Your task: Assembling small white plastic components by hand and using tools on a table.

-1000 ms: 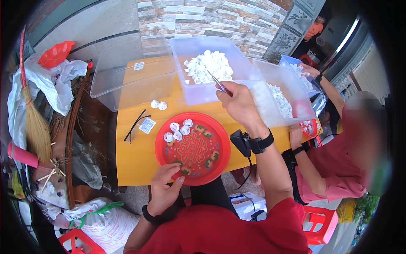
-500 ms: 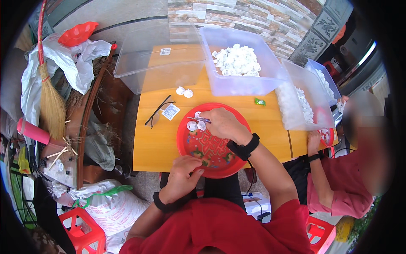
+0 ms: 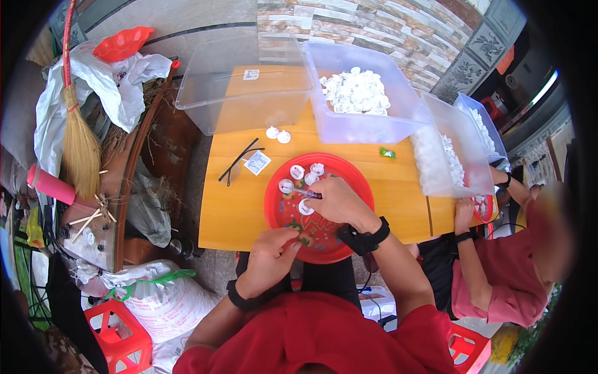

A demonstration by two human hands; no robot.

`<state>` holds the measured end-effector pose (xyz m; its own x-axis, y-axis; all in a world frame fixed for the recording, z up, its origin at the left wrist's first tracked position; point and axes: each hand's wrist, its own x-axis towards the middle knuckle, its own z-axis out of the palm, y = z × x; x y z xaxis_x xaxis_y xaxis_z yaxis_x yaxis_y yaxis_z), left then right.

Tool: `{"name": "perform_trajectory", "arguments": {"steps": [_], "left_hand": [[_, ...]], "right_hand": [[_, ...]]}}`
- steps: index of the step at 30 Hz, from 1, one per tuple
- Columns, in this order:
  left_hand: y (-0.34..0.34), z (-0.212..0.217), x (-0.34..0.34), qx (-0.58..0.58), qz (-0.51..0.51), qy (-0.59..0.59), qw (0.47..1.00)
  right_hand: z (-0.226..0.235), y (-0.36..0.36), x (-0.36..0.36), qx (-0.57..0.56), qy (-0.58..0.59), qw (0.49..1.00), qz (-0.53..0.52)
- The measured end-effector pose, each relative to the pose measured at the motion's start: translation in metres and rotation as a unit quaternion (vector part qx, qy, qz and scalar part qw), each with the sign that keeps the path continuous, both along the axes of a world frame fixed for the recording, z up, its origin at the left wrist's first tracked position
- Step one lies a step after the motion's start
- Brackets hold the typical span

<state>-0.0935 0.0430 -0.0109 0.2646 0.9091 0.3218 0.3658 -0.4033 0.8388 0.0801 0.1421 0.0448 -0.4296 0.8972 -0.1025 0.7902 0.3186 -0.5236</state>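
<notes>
A round red tray (image 3: pixel 271 212) with a printed pattern lies at the table's near edge. Inside it are several small round white plastic pieces (image 3: pixel 297 172), most of them toward the far left. My right hand (image 3: pixel 341 201) is over the tray, closed on a thin tool with a dark purple handle (image 3: pixel 309 194). The tool points left, toward a piece at the left rim; its tip is too small to make out. My left hand (image 3: pixel 269 258) is at the tray's near-left rim, thumb and fingers curled in a pinch. What they hold, if anything, cannot be seen.
Behind the tray stands a clear bin (image 3: pixel 367 128) heaped with white pieces, with another clear bin (image 3: pixel 243 103) to its left. Glasses (image 3: pixel 240 161), a label card (image 3: pixel 257 163) and a green packet (image 3: pixel 387 153) lie on the table. A co-worker (image 3: pixel 498 268) sits at right.
The white pieces in the tray are now spread apart, and more of them show. My right hand has shifted slightly right and nearer with the tool. My left hand stays almost still.
</notes>
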Motion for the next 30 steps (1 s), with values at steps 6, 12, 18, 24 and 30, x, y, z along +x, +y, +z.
{"name": "perform_trajectory", "arguments": {"steps": [6, 12, 18, 24, 30], "left_hand": [[-0.001, 0.005, 0.009, -0.179, -0.022, -0.275, 0.944], [-0.005, 0.001, 0.009, -0.25, -0.091, -0.287, 0.92], [-0.01, 0.009, 0.02, -0.258, -0.056, -0.433, 0.862], [-0.015, 0.004, 0.026, -0.267, -0.061, -0.465, 0.842], [-0.009, 0.013, 0.015, -0.298, -0.153, -0.366, 0.868]], "right_hand": [[0.01, -0.056, 0.009, -0.028, 0.138, 0.989, 0.047], [0.018, -0.083, 0.018, -0.007, 0.245, 0.97, 0.004], [-0.004, -0.111, -0.002, -0.042, 0.382, 0.906, -0.18], [0.003, -0.106, 0.009, 0.069, 0.258, 0.958, -0.102], [0.018, -0.107, 0.012, 0.103, 0.14, 0.985, 0.009]]}}
